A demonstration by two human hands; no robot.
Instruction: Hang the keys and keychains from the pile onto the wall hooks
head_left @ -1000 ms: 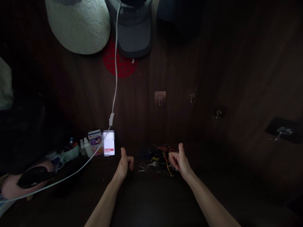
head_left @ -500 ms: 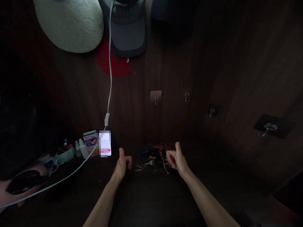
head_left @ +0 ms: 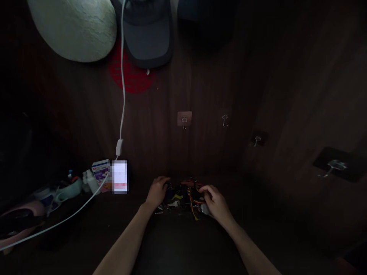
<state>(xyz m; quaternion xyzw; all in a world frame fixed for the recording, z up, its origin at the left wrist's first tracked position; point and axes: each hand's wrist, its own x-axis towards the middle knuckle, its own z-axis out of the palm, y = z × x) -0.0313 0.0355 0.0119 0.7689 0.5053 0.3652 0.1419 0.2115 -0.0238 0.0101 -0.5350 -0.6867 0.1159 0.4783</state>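
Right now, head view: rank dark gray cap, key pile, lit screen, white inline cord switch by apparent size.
1. Dark gray cap, cut off at top
2. Key pile, partly covered
3. Lit screen
4. White inline cord switch

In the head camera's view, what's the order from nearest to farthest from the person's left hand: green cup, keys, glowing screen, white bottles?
From the left hand:
1. Keys, close by on its right.
2. Glowing screen, to its left.
3. White bottles, left beyond the screen.
4. Green cup, farthest left of these.
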